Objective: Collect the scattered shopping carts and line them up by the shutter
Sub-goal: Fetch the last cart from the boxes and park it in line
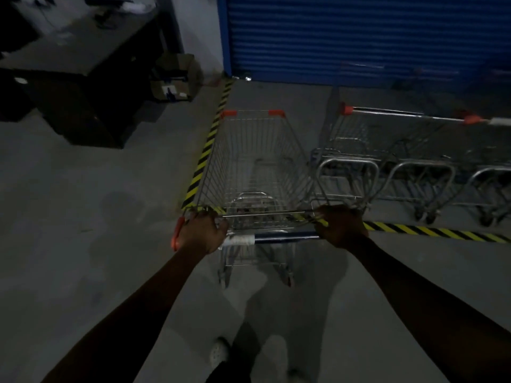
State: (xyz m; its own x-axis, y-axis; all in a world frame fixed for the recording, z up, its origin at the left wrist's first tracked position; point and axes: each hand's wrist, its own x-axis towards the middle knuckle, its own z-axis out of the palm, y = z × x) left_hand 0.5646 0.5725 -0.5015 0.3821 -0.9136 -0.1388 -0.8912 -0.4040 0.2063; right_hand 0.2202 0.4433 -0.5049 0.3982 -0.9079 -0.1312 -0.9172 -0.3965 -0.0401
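A wire shopping cart (257, 161) with orange corner caps stands straight ahead of me, its front pointing at the blue roller shutter (359, 37). My left hand (200, 234) grips the left end of its blue handle bar (284, 236). My right hand (341, 225) grips the right end. To the right, several other carts (414, 167) stand nested in a row in front of the shutter, close beside my cart.
Yellow-and-black hazard tape (206, 150) runs along the floor left of the cart, and another strip (442, 233) crosses to the right. A dark desk (83, 87) and cardboard boxes (177, 78) sit at the left. Grey concrete floor lies all around.
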